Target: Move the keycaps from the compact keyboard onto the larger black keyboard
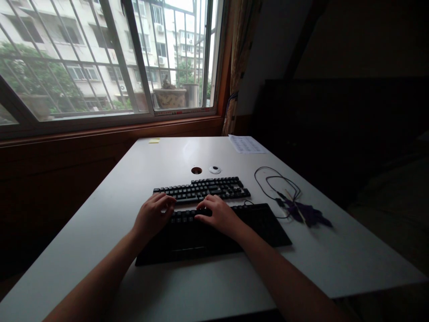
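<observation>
A black keyboard [214, 235] lies across the near part of the white desk, with a few keycaps [182, 217] showing along its upper left. Behind it, loose black keycaps [224, 185] are laid out in rows on the desktop. My left hand [154, 213] is at the keyboard's upper left corner, thumb and index finger curled together; whatever is between the tips is too small to tell. Over the keyboard's top row, my right hand [217, 214] has its thumb and index finger bent around a dark keycap. Its palm hides part of the keyboard.
Right of the keyboard lie a looped black cable [268, 176], a dark purple cloth-like item [308, 214] and a thin stick [299, 210]. Farther back are a cable hole [196, 170], its white cover [215, 170], printed paper [247, 144] and a yellow note [154, 140].
</observation>
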A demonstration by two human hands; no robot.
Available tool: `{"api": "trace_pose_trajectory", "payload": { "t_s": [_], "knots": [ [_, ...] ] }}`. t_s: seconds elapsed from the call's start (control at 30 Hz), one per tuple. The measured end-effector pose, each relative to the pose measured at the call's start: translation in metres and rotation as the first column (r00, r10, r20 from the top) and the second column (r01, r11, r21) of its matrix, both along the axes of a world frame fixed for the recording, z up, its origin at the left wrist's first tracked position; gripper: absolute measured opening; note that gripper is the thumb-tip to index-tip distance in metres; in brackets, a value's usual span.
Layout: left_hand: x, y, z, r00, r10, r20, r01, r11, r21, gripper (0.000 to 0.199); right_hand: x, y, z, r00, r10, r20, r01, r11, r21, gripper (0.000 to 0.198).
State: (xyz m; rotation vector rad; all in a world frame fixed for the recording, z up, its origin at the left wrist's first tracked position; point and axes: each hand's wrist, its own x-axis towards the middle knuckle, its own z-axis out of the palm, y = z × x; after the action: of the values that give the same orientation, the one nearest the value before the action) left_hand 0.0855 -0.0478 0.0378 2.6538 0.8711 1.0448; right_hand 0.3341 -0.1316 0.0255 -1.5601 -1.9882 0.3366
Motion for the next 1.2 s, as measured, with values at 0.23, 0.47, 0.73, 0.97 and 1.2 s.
{"api": "trace_pose_trajectory", "payload": {
  "t_s": [0.23, 0.47, 0.73, 0.97, 1.2],
  "knots": [
    [0.004, -0.001, -0.007, 0.974, -0.125, -0.188, 0.138, 0.989, 0.060, 0.014, 0.000, 0.000, 0.000, 1.000, -0.004, 0.005, 0.003, 1.000, 0.006, 0.021],
    [0.005, -0.002, -0.009, 0.949, -0.166, -0.269, 0.188, 0.980, 0.059, 0.031, -0.001, -0.001, 0.000, 1.000, -0.005, 0.006, 0.005, 1.000, 0.004, 0.021],
    [0.004, 0.002, -0.017, 0.940, -0.165, -0.299, 0.188, 0.981, 0.047, 0.034, -0.001, -0.001, 0.000, 1.000, -0.002, 0.010, 0.002, 1.000, 0.015, 0.020],
    [0.004, 0.001, -0.016, 0.941, -0.166, -0.295, 0.187, 0.982, 0.042, 0.032, 0.000, -0.001, -0.002, 1.000, -0.003, 0.009, 0.002, 1.000, 0.013, 0.021],
    [0.004, 0.002, -0.017, 0.942, -0.167, -0.290, 0.189, 0.981, 0.047, 0.032, -0.001, -0.002, 0.000, 1.000, -0.004, 0.014, 0.004, 1.000, 0.023, 0.020]
  ]
}}
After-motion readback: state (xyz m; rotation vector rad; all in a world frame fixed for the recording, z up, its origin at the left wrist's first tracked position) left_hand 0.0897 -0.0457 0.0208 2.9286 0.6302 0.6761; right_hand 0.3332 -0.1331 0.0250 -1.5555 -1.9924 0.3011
